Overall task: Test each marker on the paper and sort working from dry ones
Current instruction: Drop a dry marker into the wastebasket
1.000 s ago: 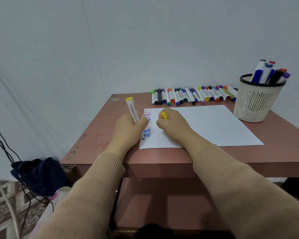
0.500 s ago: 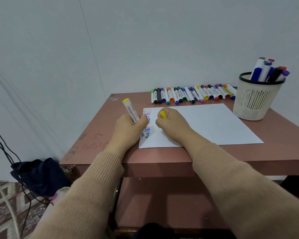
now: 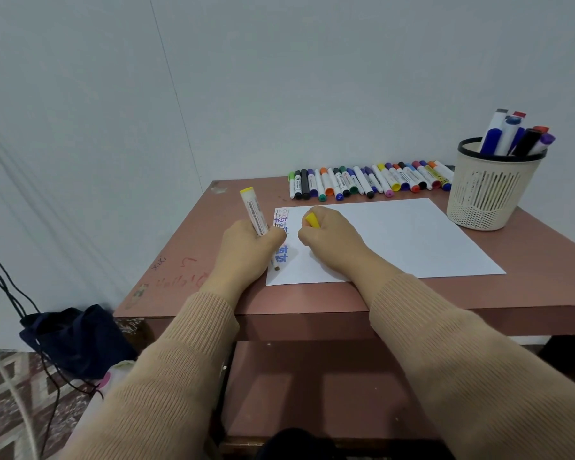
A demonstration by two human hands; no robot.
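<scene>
Fingers of left hand are wrapped round yellow marker, barrel tilted far-left, tip down at the near-left corner of the paper. Can't tell if the tip is touching the sheet or just above it. Right hand is curled on the yellow cap and rests on the paper just right of the column of "test" words.

Risks as I see them:
- Tip sits close to the paper's left and near edges. A wide stroke likely runs off onto the table, which already carries scribbles.
- Yellow on white reads faint. A working marker could get called dry. Needs a firm, slow stroke and a close look.
- Column is nearly out of room at the near end. Writing over the blue words would hide the result.
- Left palm is right beside the lowest blue words. Could smear them if the ink is wet.
- Marker is uncapped, and the cap sits loose in a fist. Drop it and it probably rolls off the table.
- Two groups out: row along the far edge, and basket far right with markers standing in it. Can't tell which one is for working and which for dry, so a mis-sort is the main failure.
</scene>
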